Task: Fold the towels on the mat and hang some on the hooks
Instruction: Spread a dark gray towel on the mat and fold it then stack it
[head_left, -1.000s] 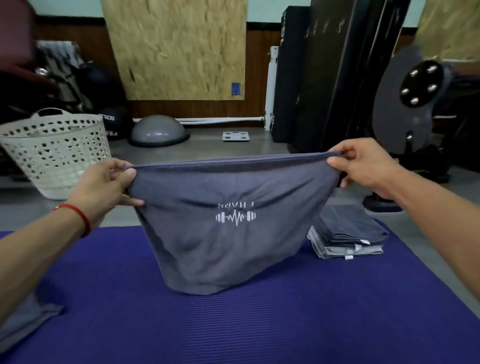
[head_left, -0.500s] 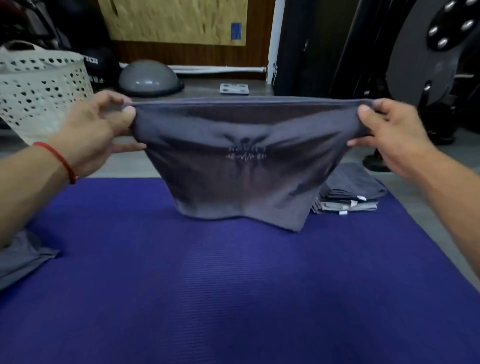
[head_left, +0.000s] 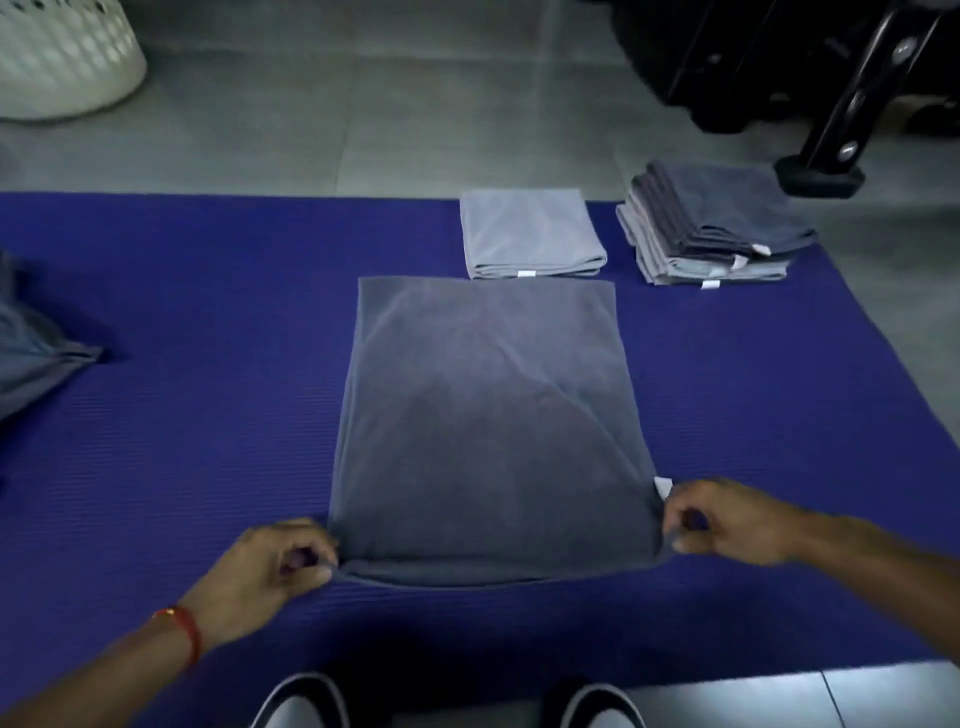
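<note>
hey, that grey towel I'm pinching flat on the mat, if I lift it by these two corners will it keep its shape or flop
Probably flop. The grey towel lies limp with soft diagonal creases, and its near edge sags between your left hand and right hand, so the middle would likely droop. It looks thin and light. On the ribbed blue mat it would likely bunch rather than slide if pushed.

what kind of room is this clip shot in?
Probably a gym or fitness room: a blue exercise mat on a grey tiled floor, the black foot of an equipment frame, and a stack of folded grey towels.
</note>
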